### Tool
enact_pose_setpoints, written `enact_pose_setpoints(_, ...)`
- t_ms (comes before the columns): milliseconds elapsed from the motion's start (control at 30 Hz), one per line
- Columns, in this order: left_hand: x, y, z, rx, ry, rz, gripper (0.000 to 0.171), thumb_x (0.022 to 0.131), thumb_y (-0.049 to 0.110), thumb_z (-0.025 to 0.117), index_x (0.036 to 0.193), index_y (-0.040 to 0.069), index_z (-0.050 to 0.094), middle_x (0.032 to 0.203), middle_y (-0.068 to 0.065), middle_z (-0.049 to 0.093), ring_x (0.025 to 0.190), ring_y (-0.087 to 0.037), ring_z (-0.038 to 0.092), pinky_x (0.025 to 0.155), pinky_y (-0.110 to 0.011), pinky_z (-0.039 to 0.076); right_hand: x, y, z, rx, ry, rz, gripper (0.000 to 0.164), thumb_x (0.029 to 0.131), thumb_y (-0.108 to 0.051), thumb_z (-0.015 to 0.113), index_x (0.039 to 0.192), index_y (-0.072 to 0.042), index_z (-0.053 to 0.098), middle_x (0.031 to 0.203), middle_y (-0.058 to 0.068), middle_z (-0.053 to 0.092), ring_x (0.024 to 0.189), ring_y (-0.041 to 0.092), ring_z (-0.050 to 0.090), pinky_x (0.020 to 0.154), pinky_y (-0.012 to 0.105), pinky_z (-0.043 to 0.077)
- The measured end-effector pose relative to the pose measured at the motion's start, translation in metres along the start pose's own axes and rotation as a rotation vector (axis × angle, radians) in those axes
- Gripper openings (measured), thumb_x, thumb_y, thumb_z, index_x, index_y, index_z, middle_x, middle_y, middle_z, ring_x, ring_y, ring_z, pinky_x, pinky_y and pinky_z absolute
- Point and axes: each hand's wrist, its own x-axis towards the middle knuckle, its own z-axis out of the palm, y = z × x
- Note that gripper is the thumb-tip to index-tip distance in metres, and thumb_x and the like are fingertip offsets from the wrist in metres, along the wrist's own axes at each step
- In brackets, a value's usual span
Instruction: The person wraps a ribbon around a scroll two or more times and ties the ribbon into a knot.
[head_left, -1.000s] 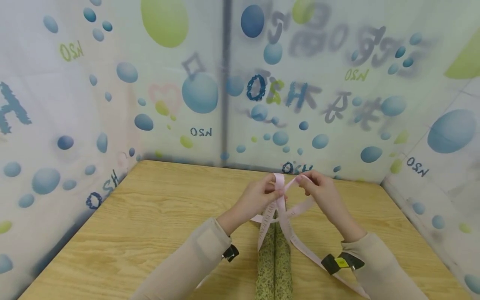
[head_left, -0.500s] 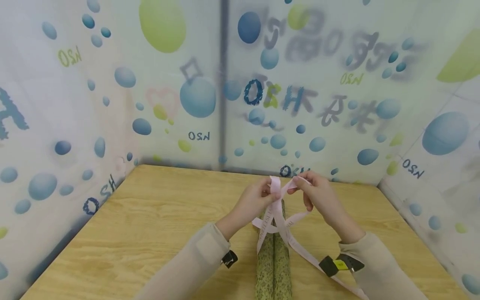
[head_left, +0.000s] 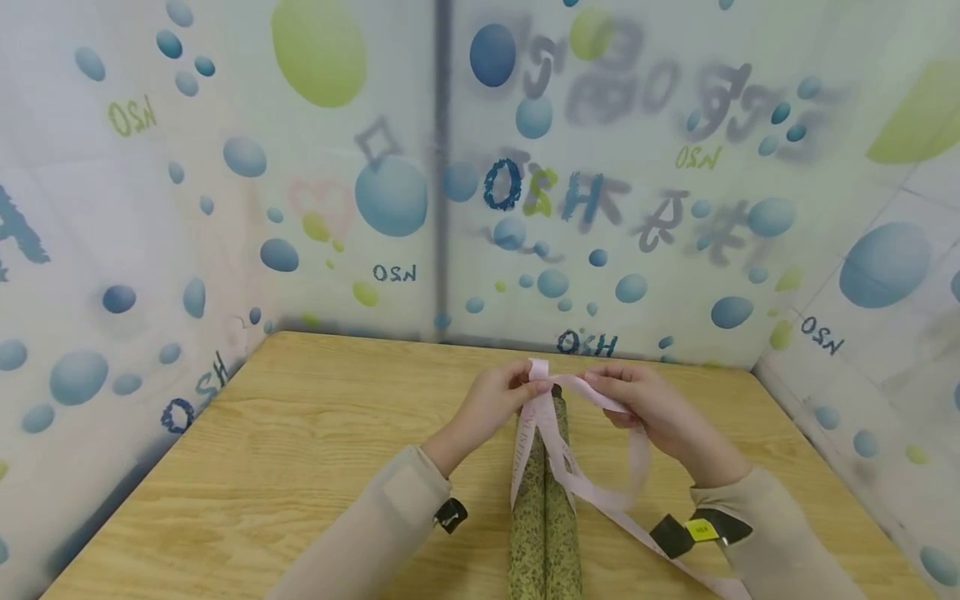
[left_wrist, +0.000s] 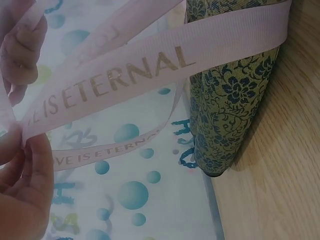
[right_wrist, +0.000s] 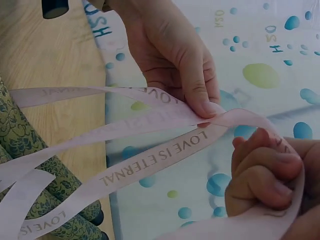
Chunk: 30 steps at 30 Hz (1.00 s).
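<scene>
My left hand (head_left: 498, 398) pinches a pink ribbon (head_left: 550, 425) above two long rolls (head_left: 545, 517) wrapped in green floral brocade. A short loop of ribbon stands up over those fingers. To the right, my right hand (head_left: 651, 407) holds another stretch of the same ribbon, which hangs below it in a wide curve. Gold letters reading "LOVE IS ETERNAL" show on the ribbon (left_wrist: 125, 75) in the left wrist view, where it wraps round a roll (left_wrist: 235, 95). In the right wrist view, several strands meet at the left hand's (right_wrist: 175, 55) thumb, while the right hand's (right_wrist: 265, 175) fingers are curled.
The rolls lie lengthwise on a wooden table (head_left: 337, 417), their dark ends pointing away from me. One ribbon tail runs right, beneath the right wrist's black strap (head_left: 701, 532). Behind the table hangs a pale curtain (head_left: 405, 100) printed with blue and green bubbles.
My right hand has dropped slightly and turned, drawing its ribbon rightward and down. The strand that crossed the rolls now hangs in a loop below that hand. My left hand keeps its pinch.
</scene>
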Motion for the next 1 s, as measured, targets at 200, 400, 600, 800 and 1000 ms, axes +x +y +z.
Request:
enact_pose_setpoints(200,-0.001,0.001,-0.002,-0.08,-0.026,-0.023,0.02,0.093,0.031,0.058,0.089,0.011,0.061,0.072,-0.001,0.057,0.067,-0.025,0.056,0.062,-0.036,0.051,0.003,0.004,0.003,-0.016,-0.096,0.063,0.042,0.099,-0.02,0.046,0.13,0.008,0.044,0.064,-0.004,0.045,0.046,0.005,0.03,0.047,0.02,0.029)
enact_pose_setpoints(400,-0.001,0.001,-0.003,-0.109,-0.036,-0.021,0.02,0.094,0.03,0.056,0.094,0.011,0.062,0.078,-0.001,0.06,0.067,-0.014,0.055,0.067,-0.04,0.052,0.005,0.006,0.004,-0.031,-0.176,0.021,0.047,0.099,-0.025,0.046,0.131,0.009,0.043,0.058,-0.005,0.038,0.046,0.006,0.026,0.048,0.021,0.026)
enact_pose_setpoints(600,0.0,0.002,-0.003,-0.109,0.006,-0.002,0.024,0.093,0.025,0.059,0.105,0.007,0.05,0.076,-0.001,0.059,0.067,-0.012,0.051,0.059,-0.024,0.043,0.003,0.004,-0.001,-0.055,-0.133,-0.024,0.031,0.098,-0.029,0.049,0.111,-0.002,0.057,0.056,-0.004,0.03,0.047,0.01,0.023,0.05,0.025,0.026)
enact_pose_setpoints(800,0.0,0.003,-0.003,-0.075,0.055,0.035,0.028,0.092,0.019,0.06,0.114,0.008,0.047,0.074,-0.003,0.058,0.064,-0.013,0.05,0.058,-0.025,0.042,0.0,-0.002,0.003,-0.105,-0.071,-0.043,0.017,0.093,-0.025,0.059,0.091,-0.008,0.061,0.055,-0.003,0.027,0.049,0.012,0.021,0.052,0.028,0.024)
enact_pose_setpoints(1000,-0.003,0.003,-0.002,0.109,0.019,0.103,0.02,0.094,0.022,0.056,0.103,0.009,0.067,0.096,-0.001,0.067,0.083,-0.01,0.06,0.072,-0.024,0.049,-0.001,-0.005,0.01,-0.224,0.076,-0.038,0.035,0.089,-0.033,0.063,0.108,-0.004,0.064,0.058,-0.002,0.036,0.052,0.013,0.029,0.055,0.028,0.032)
